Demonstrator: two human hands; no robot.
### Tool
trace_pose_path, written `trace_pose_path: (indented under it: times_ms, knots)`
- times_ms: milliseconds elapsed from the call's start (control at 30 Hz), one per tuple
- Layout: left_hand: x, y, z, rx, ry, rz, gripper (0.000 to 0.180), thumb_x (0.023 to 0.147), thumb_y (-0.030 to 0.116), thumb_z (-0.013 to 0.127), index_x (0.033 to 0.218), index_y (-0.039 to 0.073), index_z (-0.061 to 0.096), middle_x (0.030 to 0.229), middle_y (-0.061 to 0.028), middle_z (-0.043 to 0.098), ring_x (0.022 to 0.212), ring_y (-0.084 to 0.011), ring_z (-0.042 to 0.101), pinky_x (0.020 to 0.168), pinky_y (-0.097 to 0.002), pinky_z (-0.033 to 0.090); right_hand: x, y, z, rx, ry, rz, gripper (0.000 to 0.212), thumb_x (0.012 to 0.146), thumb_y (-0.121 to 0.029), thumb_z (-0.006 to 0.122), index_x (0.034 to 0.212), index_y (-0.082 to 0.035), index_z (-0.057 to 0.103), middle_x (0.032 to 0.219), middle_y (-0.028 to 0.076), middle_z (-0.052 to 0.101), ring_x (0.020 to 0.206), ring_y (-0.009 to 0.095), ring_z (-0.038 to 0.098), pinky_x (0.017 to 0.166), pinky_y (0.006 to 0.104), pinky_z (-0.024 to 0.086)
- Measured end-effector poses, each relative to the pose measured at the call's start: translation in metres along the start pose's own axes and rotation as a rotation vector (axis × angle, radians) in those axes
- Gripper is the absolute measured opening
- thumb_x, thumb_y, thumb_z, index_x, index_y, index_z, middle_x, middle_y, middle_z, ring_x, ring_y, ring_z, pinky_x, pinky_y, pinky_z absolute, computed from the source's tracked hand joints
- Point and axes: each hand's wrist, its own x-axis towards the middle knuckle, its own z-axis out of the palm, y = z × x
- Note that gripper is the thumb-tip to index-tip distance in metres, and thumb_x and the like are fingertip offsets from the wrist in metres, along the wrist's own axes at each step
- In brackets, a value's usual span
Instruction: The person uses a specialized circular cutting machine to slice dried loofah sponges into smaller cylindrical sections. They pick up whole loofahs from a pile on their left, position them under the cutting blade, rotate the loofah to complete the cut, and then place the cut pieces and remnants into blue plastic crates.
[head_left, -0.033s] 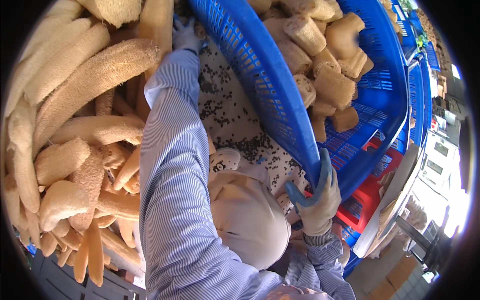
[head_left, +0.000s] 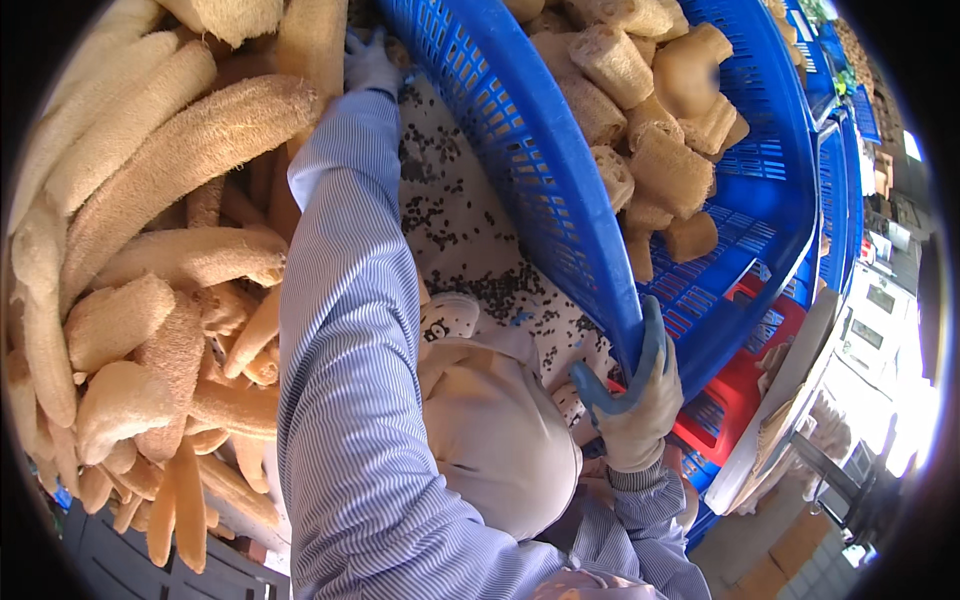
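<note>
My left hand (head_left: 372, 68), in a pale glove with blue on the fingers, reaches far forward between a pile of dried loofahs (head_left: 200, 130) and a blue plastic basket (head_left: 560, 205). Its fingers look spread beside an upright loofah and a short cut piece (head_left: 398, 52); the tips are partly lost in shadow. My right hand (head_left: 640, 400), gloved the same way, grips the near corner of the basket's rim, with the thumb on the left side and the fingers along the right. Short cut loofah pieces (head_left: 672, 175) lie heaped inside the basket, mostly toward its far end.
Dark seeds (head_left: 500, 290) are strewn over the pale surface between the pile and basket. A red crate (head_left: 720, 415) sits under the basket's right side. More blue baskets (head_left: 838, 190) stand at the far right. My pale-clothed knee (head_left: 495, 435) is close below.
My left hand has shifted very slightly and its fingers sit a little differently. The loofahs on the left have moved a touch leftward. My right hand stays on the basket rim.
</note>
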Motion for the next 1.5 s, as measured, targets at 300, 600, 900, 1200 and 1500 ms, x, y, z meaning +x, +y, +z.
trace_pose_path:
  times_ms: [300, 600, 900, 1200, 1500]
  knots:
    - [-0.041, 0.003, -0.018, -0.301, -0.216, -0.010, 0.092, 0.071, 0.045, 0.087, 0.144, 0.011, 0.044, 0.145, -0.0220, 0.043, 0.134, -0.0352, 0.046, 0.110, -0.0465, 0.044, -0.005, 0.005, 0.000, -0.046, 0.043, -0.032, 0.094, 0.068, -0.031, 0.087, 0.146, -0.006, 0.041, 0.119, 0.020, 0.063, 0.099, 0.036, 0.065, 0.084, 0.0413, 0.054]
    - [-0.281, -0.041, -0.105, -1.405, -0.469, 0.185, 0.095, 0.078, 0.050, 0.081, 0.144, -0.004, 0.041, 0.139, -0.0169, 0.050, 0.122, -0.0234, 0.054, 0.101, -0.0339, 0.049, -0.017, 0.006, 0.000, -0.010, 0.134, -0.064, 0.090, 0.069, -0.040, 0.085, 0.146, -0.012, 0.045, 0.114, 0.018, 0.064, 0.096, 0.037, 0.066, 0.081, 0.0414, 0.055]
    - [-0.454, -0.079, -0.246, -1.995, -1.028, 0.397, 0.088, 0.092, 0.064, 0.056, 0.150, 0.002, 0.032, 0.148, -0.0188, 0.042, 0.136, -0.0331, 0.044, 0.109, -0.0489, 0.042, -0.075, 0.010, -0.054, 1.397, -0.084, 0.005, 0.073, 0.084, -0.023, 0.081, 0.146, -0.007, 0.045, 0.135, 0.010, 0.058, 0.124, 0.020, 0.054, 0.106, 0.0320, 0.044]
    - [-0.589, -0.081, -0.339, -1.624, -1.005, 0.783, 0.087, 0.095, 0.071, 0.042, 0.151, 0.005, 0.031, 0.144, -0.0117, 0.048, 0.128, -0.0254, 0.052, 0.100, -0.0407, 0.049, -0.217, -0.028, -0.143, 1.216, 0.373, -0.408, 0.088, 0.075, -0.023, 0.089, 0.147, -0.005, 0.043, 0.142, 0.013, 0.052, 0.132, 0.022, 0.048, 0.112, 0.0367, 0.039]
    - [-0.698, -0.074, -0.348, -1.456, -0.802, 0.886, 0.059, 0.098, 0.046, 0.059, 0.140, 0.007, 0.047, 0.135, -0.0081, 0.053, 0.114, -0.0191, 0.058, 0.090, -0.0340, 0.051, -0.333, 0.038, -0.169, 1.782, 0.249, -0.290, 0.063, 0.093, -0.018, 0.067, 0.147, 0.002, 0.042, 0.139, 0.010, 0.056, 0.130, 0.021, 0.051, 0.113, 0.0347, 0.035]
